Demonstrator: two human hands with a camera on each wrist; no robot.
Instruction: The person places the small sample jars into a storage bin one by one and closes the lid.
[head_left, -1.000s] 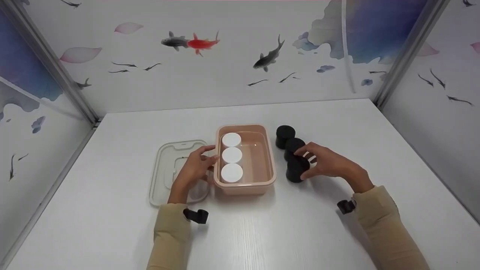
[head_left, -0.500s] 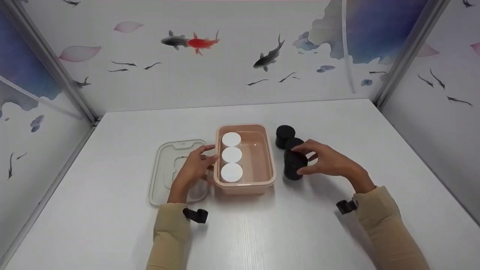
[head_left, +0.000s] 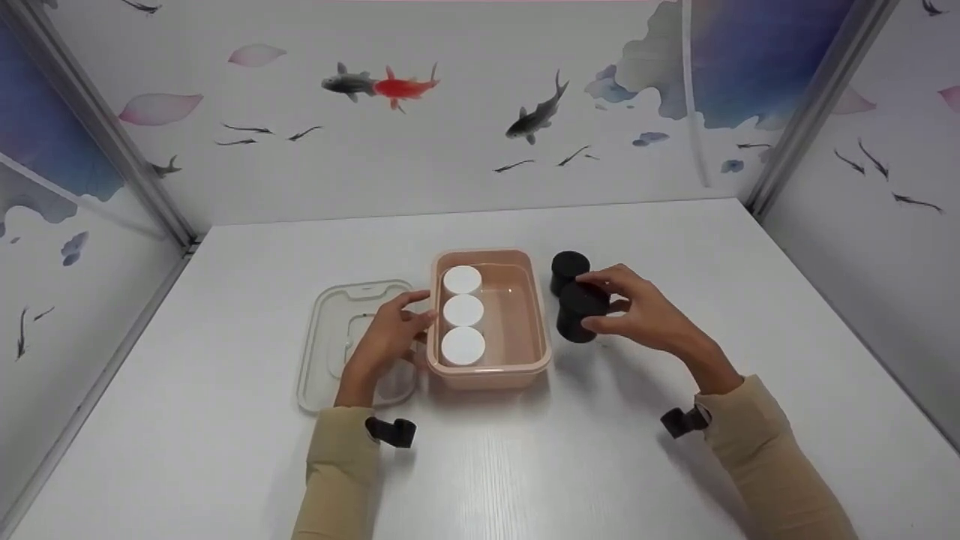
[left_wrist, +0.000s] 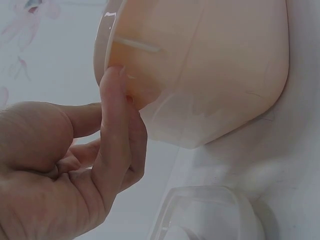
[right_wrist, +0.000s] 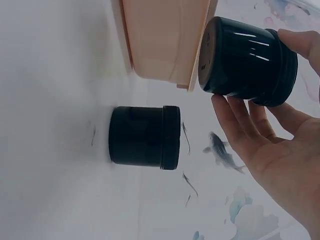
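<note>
A peach plastic tub [head_left: 517,315] stands mid-table with three white-lidded containers [head_left: 463,310] in a row along its left side. My left hand [head_left: 386,334] holds the tub's left rim, fingertips against the outer wall beneath it in the left wrist view. My right hand [head_left: 637,311] grips a black jar [head_left: 579,319] by its lid, thumb and fingers on opposite sides. In the right wrist view this jar [right_wrist: 240,60] is tilted and off the table, its base showing. Another black jar [right_wrist: 140,137] stands upright there. The held jar covers the spot of the middle jar in the head view.
A translucent lid [head_left: 326,345] lies flat at the tub's left, partly under my left forearm and hand. The farthest black jar [head_left: 568,271] stands off the tub's back right corner. Printed wall panels [head_left: 465,180] border the white table [head_left: 480,465].
My right hand has lifted the nearest black jar and moved it up and slightly left, over where the middle jar stood in view. The left hand and tub stay in place.
</note>
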